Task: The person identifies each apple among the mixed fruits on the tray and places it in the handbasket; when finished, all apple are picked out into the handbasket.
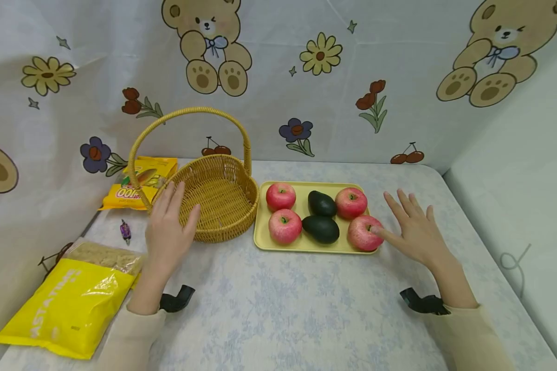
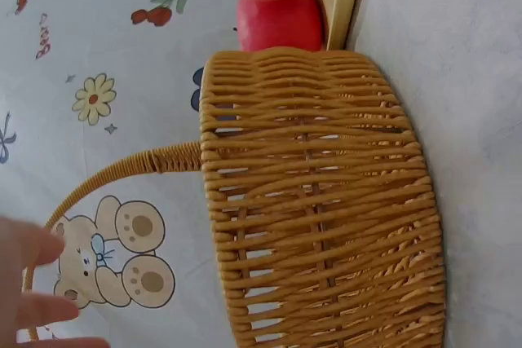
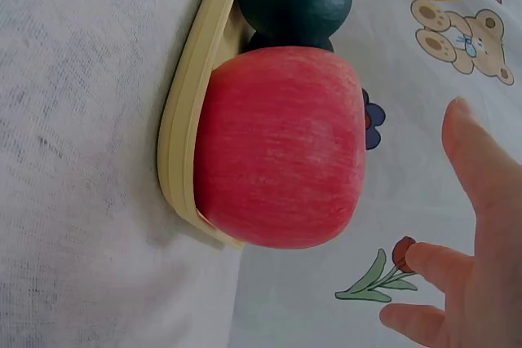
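My left hand (image 1: 168, 232) is held with fingers extended in front of the left side of a woven basket (image 1: 220, 206) with a tall arched handle. Nothing is in its grasp; in the left wrist view its fingertips (image 2: 41, 307) appear beside the handle. On the right, my right hand (image 1: 415, 232) spreads its fingers by the right end of a yellow tray (image 1: 315, 249). Its thumb overlaps the nearest red apple (image 1: 363, 233) in the head view, while the right wrist view shows a gap between hand and apple (image 3: 281, 148). The tray carries several apples and two dark green avocados (image 1: 322, 229).
A yellow snack bag (image 1: 141, 190) lies behind the basket's left side. Nearer at left are a small purple wrapped candy (image 1: 125, 232) and a big yellow pouch (image 1: 69, 304). A bear-print sheet (image 1: 269, 77) hangs behind the table, and a white wall (image 1: 529, 206) borders the right.
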The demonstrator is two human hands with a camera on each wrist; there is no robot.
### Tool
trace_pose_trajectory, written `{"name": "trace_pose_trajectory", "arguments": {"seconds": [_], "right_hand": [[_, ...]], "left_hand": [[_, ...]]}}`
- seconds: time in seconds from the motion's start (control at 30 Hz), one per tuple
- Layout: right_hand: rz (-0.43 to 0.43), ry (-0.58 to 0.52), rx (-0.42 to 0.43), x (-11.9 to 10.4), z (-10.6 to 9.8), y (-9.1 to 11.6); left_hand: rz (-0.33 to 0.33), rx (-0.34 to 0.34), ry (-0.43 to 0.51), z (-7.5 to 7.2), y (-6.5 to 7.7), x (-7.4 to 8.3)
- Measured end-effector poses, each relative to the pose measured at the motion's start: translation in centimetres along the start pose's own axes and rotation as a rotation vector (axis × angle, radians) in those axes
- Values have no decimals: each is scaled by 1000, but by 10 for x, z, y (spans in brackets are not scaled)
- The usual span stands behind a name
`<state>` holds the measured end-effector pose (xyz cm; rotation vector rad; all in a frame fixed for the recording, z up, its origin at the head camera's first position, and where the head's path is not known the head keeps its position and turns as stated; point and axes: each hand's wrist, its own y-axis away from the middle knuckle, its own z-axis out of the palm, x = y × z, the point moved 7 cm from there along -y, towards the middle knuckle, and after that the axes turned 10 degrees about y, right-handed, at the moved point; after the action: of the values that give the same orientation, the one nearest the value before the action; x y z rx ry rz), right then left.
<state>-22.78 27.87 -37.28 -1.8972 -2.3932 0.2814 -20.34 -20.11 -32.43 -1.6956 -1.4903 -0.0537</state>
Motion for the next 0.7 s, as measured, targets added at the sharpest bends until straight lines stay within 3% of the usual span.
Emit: {"name": "trace_pose_trajectory", "arguments": {"seconds": [0.17, 0.3, 0.4, 0.6, 0.7], "right_hand": [[-23, -54, 39, -2, -2, 2], [-30, -99, 63, -3, -4, 4], [-29, -132, 76, -3, -4, 6], [-4, -239, 93, -3, 1, 7], [8, -316, 105, -3, 5, 7]], "left_hand": [[5, 368, 101, -33, -2, -2], [-67, 537, 109, -51, -7, -13], [-148, 542, 101, -56, -15, -24], [-290, 391, 133, -50, -27, -43], [-329, 377, 158, -49, -28, -49]]}}
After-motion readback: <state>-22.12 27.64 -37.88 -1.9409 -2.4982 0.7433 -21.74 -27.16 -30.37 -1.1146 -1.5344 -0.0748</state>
